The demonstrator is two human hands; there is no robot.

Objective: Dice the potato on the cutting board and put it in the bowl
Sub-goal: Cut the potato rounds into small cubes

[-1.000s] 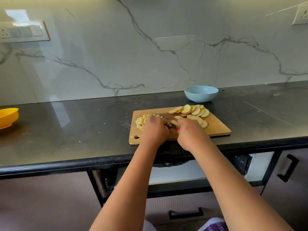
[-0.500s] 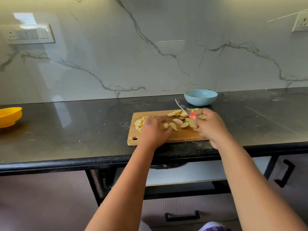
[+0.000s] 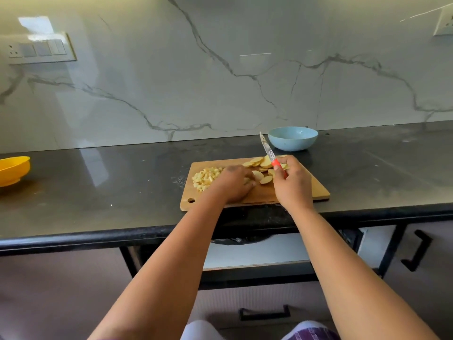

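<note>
Between thumb and curled fingers of right hand point(image 3: 293, 185): one knife point(image 3: 271, 156), red handle gripped, blade raised and pointing away toward one blue bowl point(image 3: 292, 138). Under left hand point(image 3: 234, 184): fingers bent down on some potato slices point(image 3: 259, 165), exact hold not possible to tell. Just left of this hand: one heap of diced potato point(image 3: 206, 177). All on one wooden cutting board point(image 3: 316, 190), lying on dark counter point(image 3: 98, 187). Far left at counter edge: one yellow bowl point(image 3: 13, 169). Slices too overlapped for exact count.
</note>
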